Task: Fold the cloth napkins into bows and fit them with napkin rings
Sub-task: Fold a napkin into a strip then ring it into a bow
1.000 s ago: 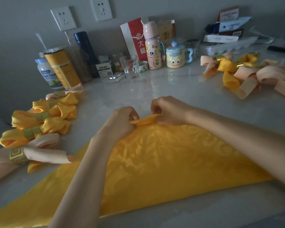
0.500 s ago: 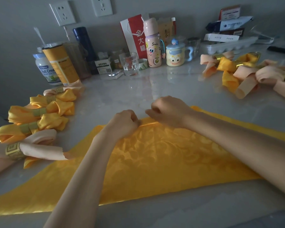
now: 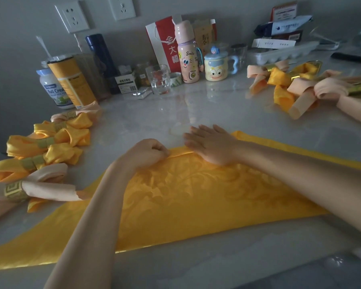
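A yellow damask napkin (image 3: 188, 201) lies spread across the marble counter (image 3: 196, 109), its far corner folded down into a narrow flap. My left hand (image 3: 149, 152) has its fingers curled and pinches the left end of that flap. My right hand (image 3: 212, 142) lies flat with straight fingers, pressing the fold's right part. Several finished bows, yellow (image 3: 48, 142) and peach (image 3: 38, 184), sit in a row at the left, each with a gold ring (image 3: 14, 190). A heap of peach and yellow napkins with gold rings (image 3: 296, 86) lies at the far right.
Along the back wall stand a milk powder jar (image 3: 50, 88), a yellow canister (image 3: 71, 80), a dark flask (image 3: 101, 59), a glass (image 3: 159, 79), a pink bottle (image 3: 187, 53), a cartoon mug (image 3: 216, 66), a red bag (image 3: 165, 42) and an egg tray (image 3: 283, 53).
The folded corner has been laid down onto the cloth. My right hand has gone from pinching it to lying flat on the fold; my left hand still pinches the flap.
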